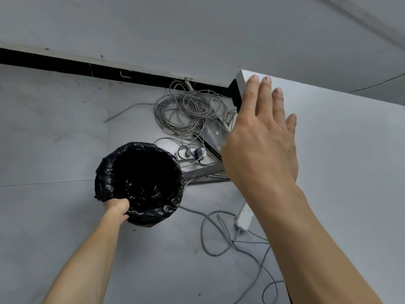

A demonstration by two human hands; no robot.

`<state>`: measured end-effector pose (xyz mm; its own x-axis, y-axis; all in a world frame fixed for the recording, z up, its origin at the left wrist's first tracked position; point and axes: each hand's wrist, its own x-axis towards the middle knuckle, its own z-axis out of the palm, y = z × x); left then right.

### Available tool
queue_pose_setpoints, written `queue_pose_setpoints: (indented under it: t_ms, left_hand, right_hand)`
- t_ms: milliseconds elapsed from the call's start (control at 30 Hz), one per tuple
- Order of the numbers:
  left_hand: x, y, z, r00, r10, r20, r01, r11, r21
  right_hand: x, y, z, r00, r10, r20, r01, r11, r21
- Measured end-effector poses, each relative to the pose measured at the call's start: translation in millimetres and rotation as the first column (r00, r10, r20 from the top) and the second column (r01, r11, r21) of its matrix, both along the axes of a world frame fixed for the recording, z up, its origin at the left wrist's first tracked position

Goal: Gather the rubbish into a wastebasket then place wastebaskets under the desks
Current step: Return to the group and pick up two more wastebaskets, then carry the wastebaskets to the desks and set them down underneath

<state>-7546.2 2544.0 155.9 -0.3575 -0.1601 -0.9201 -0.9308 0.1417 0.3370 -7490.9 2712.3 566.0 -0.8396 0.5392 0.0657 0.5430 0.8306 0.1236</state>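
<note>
— What's furthest left?

— A bare forearm reaching up from the lower left. The left hand (pixel 116 208) is clamped on the near rim of the wastebasket (pixel 140 183), its fingers curled over the edge.

— And the basket itself?

— Round, lined with a black bin bag (pixel 103 178) folded out over the rim. It sits over the grey tiled floor (pixel 54 139), left of the bench and out in the open. I cannot tell whether it stands on the tiles or hangs from the hand. The inside is too dark to tell what it holds.

— Behind it?

— A black skirting strip (pixel 65 64) runs along the foot of the wall. Right of the basket's far side there is a coil of grey cables (pixel 188 110) on the floor, and below that a white power strip (pixel 190 153) with plugs in it, just beside the basket's rim. A grey metal foot (pixel 203 173) lies under the bench edge.

— Then the right side?

— The right hand (pixel 263 137) is spread flat, fingers straight and slightly apart, holding nothing. It hovers at the left edge of the white bench (pixel 339 150), fingertips near the corner; I cannot tell whether it touches the top. Below the wrist, a second power strip (pixel 243 218) shows at the bench's edge, with loose grey cables (pixel 219 235) trailing across the floor.
</note>
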Motion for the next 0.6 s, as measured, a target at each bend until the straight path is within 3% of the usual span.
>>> queue_pose_setpoints:
  t_ms: [133,267,400,467,600]
  left_hand:
    - [5,-8,4,0.990,-0.066,-0.127,0.042,0.983,-0.178]
    - [8,-16,17,0.988,-0.153,-0.035,0.150,0.986,-0.069]
    - [4,-17,64,0.951,-0.307,-0.029,0.302,0.946,-0.121]
    - [1,-18,104,0.872,-0.476,-0.110,0.460,0.876,-0.147]
    - [4,-34,240,0.558,-0.795,-0.237,0.749,0.606,-0.268]
  right_hand:
    - [1,-3,4,0.999,-0.021,0.026,0.021,1.000,-0.021]
    - [0,-9,10,0.999,-0.023,0.044,0.024,1.000,-0.010]
    - [1,-8,18,0.997,-0.041,0.058,0.045,0.997,-0.067]
    - [2,-7,20,0.999,-0.038,0.036,0.042,0.993,-0.108]
    - [16,-11,66,0.997,-0.033,0.065,0.053,0.940,-0.336]
